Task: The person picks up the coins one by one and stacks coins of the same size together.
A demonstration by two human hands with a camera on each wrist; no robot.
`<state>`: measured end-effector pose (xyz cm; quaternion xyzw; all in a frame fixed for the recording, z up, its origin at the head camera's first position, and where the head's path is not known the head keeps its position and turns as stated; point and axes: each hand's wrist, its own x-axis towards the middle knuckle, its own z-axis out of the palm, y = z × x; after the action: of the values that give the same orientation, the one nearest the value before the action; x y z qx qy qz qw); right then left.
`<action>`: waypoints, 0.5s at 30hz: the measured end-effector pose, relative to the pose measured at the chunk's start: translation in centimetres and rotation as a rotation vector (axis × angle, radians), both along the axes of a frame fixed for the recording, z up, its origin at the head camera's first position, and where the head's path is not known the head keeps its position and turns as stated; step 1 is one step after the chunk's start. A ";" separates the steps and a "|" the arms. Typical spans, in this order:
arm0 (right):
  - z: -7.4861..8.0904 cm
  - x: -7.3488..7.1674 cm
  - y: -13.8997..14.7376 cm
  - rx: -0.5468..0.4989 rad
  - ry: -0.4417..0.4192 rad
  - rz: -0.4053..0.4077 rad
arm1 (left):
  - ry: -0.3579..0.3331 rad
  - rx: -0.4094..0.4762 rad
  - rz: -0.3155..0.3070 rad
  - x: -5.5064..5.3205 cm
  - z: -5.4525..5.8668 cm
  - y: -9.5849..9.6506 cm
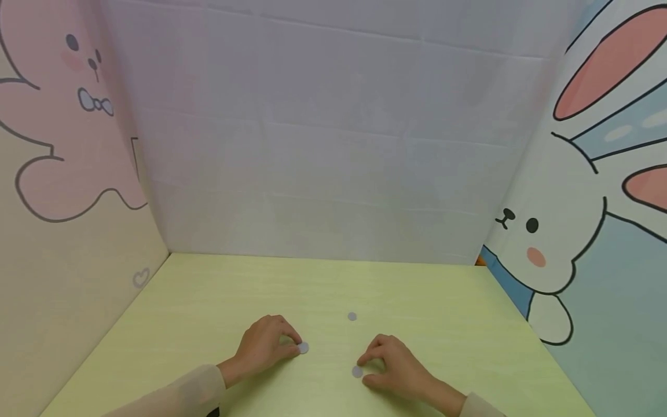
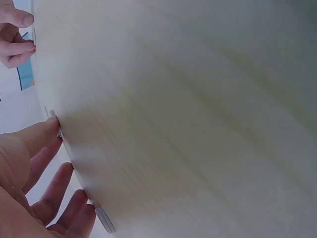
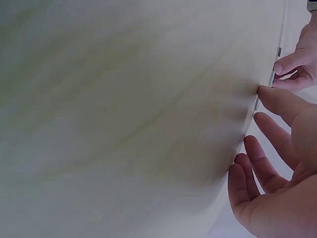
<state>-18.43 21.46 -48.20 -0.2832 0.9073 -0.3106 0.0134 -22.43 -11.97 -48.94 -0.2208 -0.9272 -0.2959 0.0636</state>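
In the head view, my left hand (image 1: 268, 344) pinches the edge of a small flat grey disc (image 1: 303, 347) between thumb and index finger, low over the table. A stack of thin grey discs (image 2: 105, 219) stands by that hand's outer fingers in the left wrist view; the hand hides it from the head view. My right hand (image 1: 398, 370) has its thumb and index finger spread at the edge of a second grey disc (image 1: 356, 372), which lies flat on the table. Farther back lies a third disc (image 1: 352, 317), apart from both hands.
The pale yellow table (image 1: 250, 284) ends at a white cloth wall (image 1: 333, 145) behind. Side panels with a pink cartoon animal (image 1: 78, 156) on the left and a white rabbit (image 1: 552, 249) on the right border it.
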 end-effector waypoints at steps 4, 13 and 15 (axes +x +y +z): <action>-0.1 0.0 -0.3 -0.009 0.016 -0.016 | 0.001 0.001 0.003 0.0 0.0 0.0; -0.3 -0.1 -1.0 0.016 0.044 -0.061 | -0.002 0.002 -0.001 0.0 -0.1 0.0; -0.3 -0.2 -1.1 0.023 0.051 -0.066 | -0.004 0.003 0.001 0.0 -0.1 0.0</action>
<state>-18.67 20.38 -48.50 -0.2608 0.9197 -0.2931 -0.0169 -22.44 -11.99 -49.05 -0.2197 -0.9269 -0.2979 0.0621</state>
